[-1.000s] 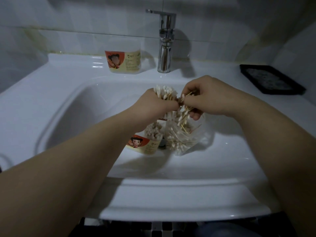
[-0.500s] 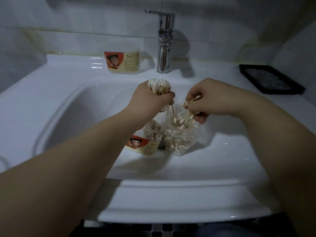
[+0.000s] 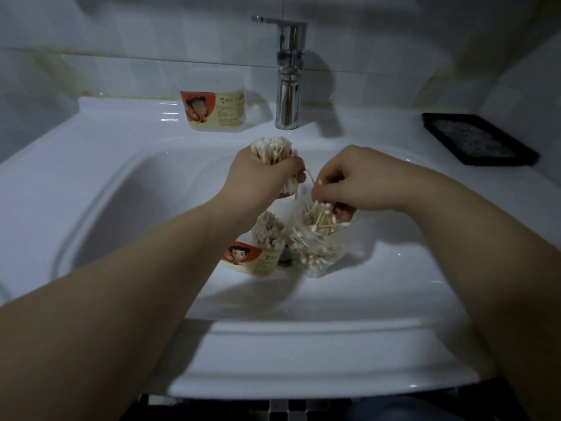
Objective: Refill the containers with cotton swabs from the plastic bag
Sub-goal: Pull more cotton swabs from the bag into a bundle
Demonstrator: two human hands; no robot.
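1. Left hand [image 3: 267,177]: raised above the sink basin [image 3: 121,208], back of the hand toward the camera. Its grip is fully closed round a bundle of cotton swabs [image 3: 271,148]. The bundle stands roughly upright, with white tips protruding above the fist and further tips showing below it.

2. Right hand [image 3: 355,177]: positioned just beside the left hand, directly above the mouth of the plastic bag [image 3: 321,250]. Its fingers are curled downward, and the grip pinches a small cluster of loose cotton swabs [image 3: 318,215] at the bag opening. The exact number of swabs held cannot be determined.

3. Plastic bag: transparent, resting on the floor of the basin near the drain. It contains a tangled mass of swabs lying in mixed directions.

4. Open container [image 3: 258,256]: round, with a red and cream cartoon label. It stands in the basin touching the left side of the bag, below the left hand. Swabs stand upright inside it, tips upward; it is partly filled.

5. Second container [image 3: 217,110]: same label. It stands on the counter [image 3: 60,141] at the rear of the sink, just left of the chrome faucet [image 3: 288,77]. Its contents cannot be determined.

6. Black tray [image 3: 476,141]: rests on the counter at the right rear, well apart from both hands.
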